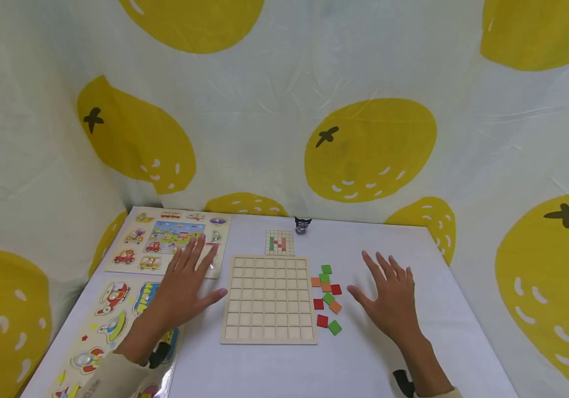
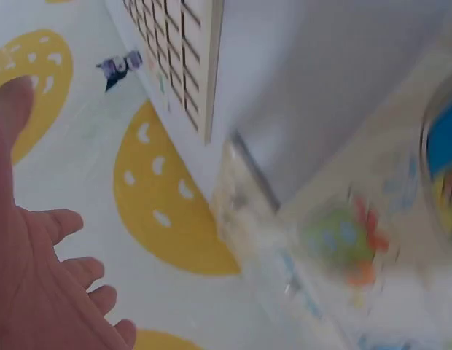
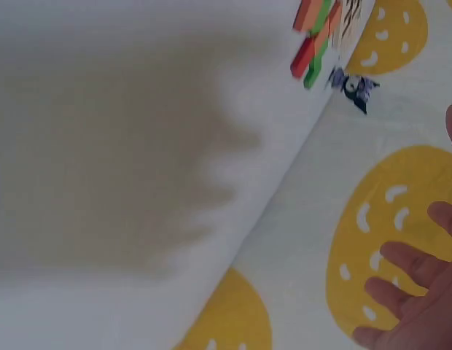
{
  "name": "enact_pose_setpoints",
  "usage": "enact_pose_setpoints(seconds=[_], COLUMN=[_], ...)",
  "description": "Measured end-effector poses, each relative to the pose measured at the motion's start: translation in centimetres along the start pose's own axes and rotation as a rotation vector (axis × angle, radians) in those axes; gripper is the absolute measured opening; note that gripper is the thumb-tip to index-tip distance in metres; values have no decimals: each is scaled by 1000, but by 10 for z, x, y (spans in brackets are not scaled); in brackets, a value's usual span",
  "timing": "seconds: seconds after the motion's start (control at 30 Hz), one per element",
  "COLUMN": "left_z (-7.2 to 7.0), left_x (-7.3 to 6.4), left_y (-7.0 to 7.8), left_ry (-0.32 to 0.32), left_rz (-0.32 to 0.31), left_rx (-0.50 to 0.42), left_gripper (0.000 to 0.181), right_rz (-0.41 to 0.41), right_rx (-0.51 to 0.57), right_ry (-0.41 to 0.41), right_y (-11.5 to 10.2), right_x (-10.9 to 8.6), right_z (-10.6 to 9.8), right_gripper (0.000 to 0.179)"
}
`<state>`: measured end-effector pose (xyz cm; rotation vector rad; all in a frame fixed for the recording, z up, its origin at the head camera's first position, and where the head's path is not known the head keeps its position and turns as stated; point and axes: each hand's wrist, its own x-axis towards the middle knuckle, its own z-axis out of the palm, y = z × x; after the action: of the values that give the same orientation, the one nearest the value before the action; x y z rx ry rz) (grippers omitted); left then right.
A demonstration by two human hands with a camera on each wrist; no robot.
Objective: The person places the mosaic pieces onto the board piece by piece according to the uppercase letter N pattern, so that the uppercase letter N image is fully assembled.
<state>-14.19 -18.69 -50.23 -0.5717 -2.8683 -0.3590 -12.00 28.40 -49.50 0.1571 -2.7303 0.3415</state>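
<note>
A square wooden grid board (image 1: 269,299) lies on the white table, its cells bare. My left hand (image 1: 183,288) is spread over the puzzle boards to its left and holds nothing. To the right, my right hand (image 1: 390,301) hovers with fingers spread, its shadow falling on the table in the right wrist view. Between that hand and the board lie several small square tiles: red (image 1: 322,320), green (image 1: 334,327) and orange (image 1: 335,307). Behind the board is a small pattern card (image 1: 280,242) printed with a grid and green and red squares.
A dark purple figurine (image 1: 302,225) stands at the table's back edge beside the card. One vehicle puzzle board (image 1: 135,261) lies at the back left, and another (image 1: 85,337) sits in front of it under my left forearm. A lemon-print curtain (image 1: 264,110) hangs behind the table.
</note>
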Motion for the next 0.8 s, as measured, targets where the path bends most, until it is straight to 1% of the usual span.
enact_pose_setpoints(seconds=[0.1, 0.23, 0.3, 0.43, 0.5, 0.63, 0.8], left_z=[15, 33, 40, 48, 50, 53, 56], left_x=[-4, -10, -12, -17, -18, -19, -21], left_y=[6, 13, 16, 20, 22, 22, 22], left_ry=[-16, -59, -109, -205, -231, -254, -281], left_rz=[41, 87, 79, 51, 38, 16, -17], left_rx=[-72, -181, -227, -272, -288, -312, -343], left_gripper=[102, 100, 100, 100, 100, 98, 98], right_rz=[-6, 44, 76, 128, 145, 149, 108], right_rx=[122, 243, 282, 347, 362, 362, 319], right_ry=[-20, -121, -176, -254, -288, -332, -350], right_y=[-10, -22, -28, -39, -43, -50, -53], right_x=[0, 0, 2, 8, 12, 20, 31], right_z=[13, 29, 35, 45, 49, 58, 69], right_gripper=[83, 71, 67, 60, 58, 50, 38])
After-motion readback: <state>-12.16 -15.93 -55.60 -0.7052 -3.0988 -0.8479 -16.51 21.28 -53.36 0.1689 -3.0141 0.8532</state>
